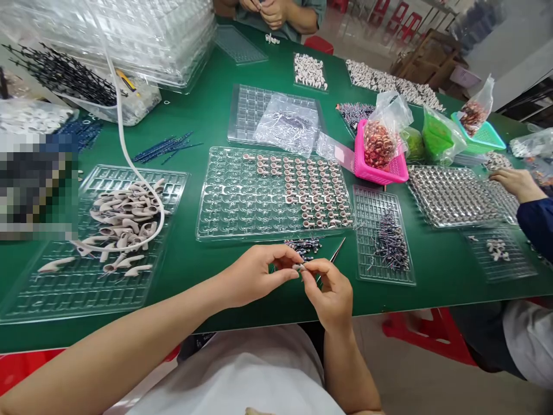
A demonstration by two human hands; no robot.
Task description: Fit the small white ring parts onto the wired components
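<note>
My left hand [263, 274] and my right hand [330, 288] meet just above the table's near edge. Between their fingertips is a small pale plastic piece [298, 267], mostly covered by the fingers. A pair of slim pointed metal tweezers [337, 250] shows behind my right hand; whether that hand also grips it, I cannot tell. Just beyond my fingers lies a small heap of dark wired parts [305, 246]. Past it is a clear moulded tray [235, 199], its right side filled with rows of pale round-headed pieces with short stems [317, 184].
At left, a clear tray [173, 181] bears a pile of pale curved shells [129, 216], with a white tube [121, 127] arching over it. Right are a tray of wired parts [391, 239], a pink basket [382, 173] and a co-worker's hand [514, 183]. Another person's hands [270, 10] are opposite.
</note>
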